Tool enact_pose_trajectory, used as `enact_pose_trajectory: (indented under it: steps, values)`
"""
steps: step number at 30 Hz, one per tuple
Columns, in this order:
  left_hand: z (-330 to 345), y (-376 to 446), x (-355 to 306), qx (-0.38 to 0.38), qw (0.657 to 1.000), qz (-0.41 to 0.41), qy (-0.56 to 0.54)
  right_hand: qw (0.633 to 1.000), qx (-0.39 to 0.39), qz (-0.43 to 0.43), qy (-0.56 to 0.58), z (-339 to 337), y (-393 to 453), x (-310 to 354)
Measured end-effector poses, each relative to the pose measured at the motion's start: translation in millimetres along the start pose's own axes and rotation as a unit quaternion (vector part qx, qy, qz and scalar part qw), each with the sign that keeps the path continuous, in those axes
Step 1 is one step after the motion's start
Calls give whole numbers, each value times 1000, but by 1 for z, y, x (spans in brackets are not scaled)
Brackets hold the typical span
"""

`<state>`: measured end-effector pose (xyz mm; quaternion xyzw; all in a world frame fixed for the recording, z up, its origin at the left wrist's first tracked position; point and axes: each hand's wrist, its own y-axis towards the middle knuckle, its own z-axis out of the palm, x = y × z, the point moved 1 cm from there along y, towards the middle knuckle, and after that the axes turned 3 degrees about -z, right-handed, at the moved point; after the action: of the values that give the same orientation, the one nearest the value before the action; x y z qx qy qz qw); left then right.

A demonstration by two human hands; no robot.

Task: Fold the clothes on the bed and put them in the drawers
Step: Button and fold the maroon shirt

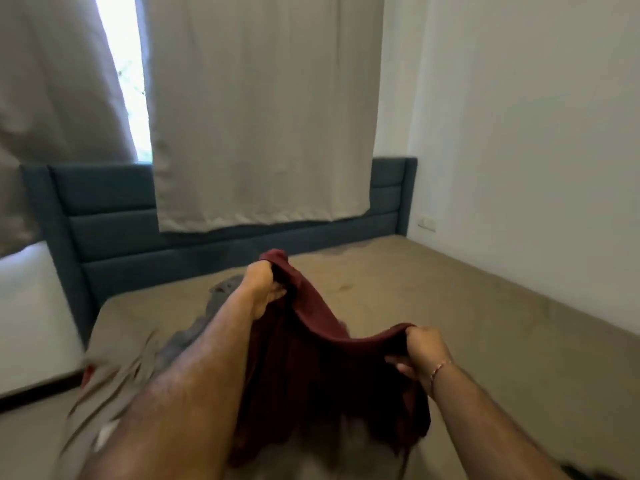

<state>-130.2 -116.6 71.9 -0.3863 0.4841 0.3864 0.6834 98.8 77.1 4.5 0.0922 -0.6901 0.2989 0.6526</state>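
Two hands: we hold one dark maroon soft-fabric garment (311, 341) up over the bed's near end, gripped at both ends of its top edge.
Left hand (263, 282): fingers curled tight round a bunched corner of the cloth, arm reaching far forward toward the blue padded headboard (114, 216).
Right hand (420, 351): fingers and thumb pinching the other corner, drawn in close to our body; a thin bracelet sits on the wrist.
Long axis: the held edge runs from far-left to near-right, sagging between our two grips, and the body of the cloth hangs straight down from it.
Nearer hand: the right one, we judge, so squaring the edge would fall to the left arm coming back.
Bed: the beige mattress (467, 306) lies bare toward its right edge, which suits laying the cloth flat there.
Other clothes: a grey crumpled garment (204, 323) lies beside our left forearm, near the bed's left edge.
Blur: the lower hem is smeared, so we cannot tell whether it touches the mattress.
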Motion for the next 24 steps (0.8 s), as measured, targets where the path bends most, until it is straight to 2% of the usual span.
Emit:
enact_pose_trajectory:
  steps: [2,4,7,9,12,15,16,19,20,21,23,24]
  values:
    - [33,24,-52,20,991,85,-101,985,28,-96,141,12,18,66]
    - [61,43,-100,43,963,175,-202,954,41,-204,215,12,34,126]
    - [77,51,-145,54,936,280,-207,929,22,-309,201,-3,48,175]
    - [71,55,-148,50,936,307,-163,926,5,-344,156,-17,57,178]
    - [33,45,-117,-27,939,342,-6,933,-44,-347,89,-37,63,144]
    - [-36,25,-50,-153,894,373,198,939,-128,-318,-35,-64,60,70]
    - [-56,14,-24,-175,883,364,238,932,-140,-309,-128,-75,58,43]
    - [-114,-51,77,-175,899,288,279,884,-105,-247,-383,-106,29,-60]
    - [-130,-71,108,-179,884,281,328,867,-80,-228,-436,-115,18,-90]
    - [-153,-98,144,-180,849,275,413,851,-51,-197,-484,-127,2,-125]
    - [-194,-143,203,-150,727,258,618,802,-12,-138,-580,-147,-25,-176]
    - [-218,-172,234,-115,680,219,690,773,19,-111,-625,-156,-44,-201]
